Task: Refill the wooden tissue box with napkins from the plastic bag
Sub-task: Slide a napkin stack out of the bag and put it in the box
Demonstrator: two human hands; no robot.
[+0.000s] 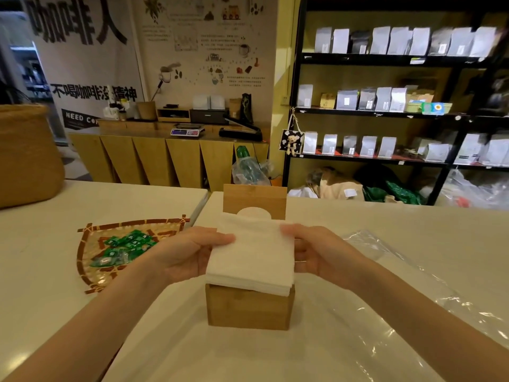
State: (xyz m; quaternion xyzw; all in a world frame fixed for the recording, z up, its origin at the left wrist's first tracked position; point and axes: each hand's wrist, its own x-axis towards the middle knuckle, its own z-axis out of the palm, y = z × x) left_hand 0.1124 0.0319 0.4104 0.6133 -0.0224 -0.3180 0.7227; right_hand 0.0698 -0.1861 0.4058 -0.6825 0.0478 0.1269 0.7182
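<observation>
The wooden tissue box (pixel 249 308) stands on the white table in front of me, its lid (pixel 254 199) tipped up at the back with an oval slot. A thick stack of white napkins (pixel 252 253) rests across the box's open top, its near edge overhanging the rim. My left hand (pixel 190 250) grips the stack's left side, thumb on top. My right hand (pixel 316 250) grips its right side the same way. The clear plastic bag (pixel 391 293) lies flat and crumpled on the table to the right of the box.
A woven bamboo tray (pixel 91 255) holding several green packets lies left of the box. A large woven basket (pixel 27 158) stands at the far left. A seam between two tables runs behind the tray. Shelves of pouches (pixel 385 100) fill the right background.
</observation>
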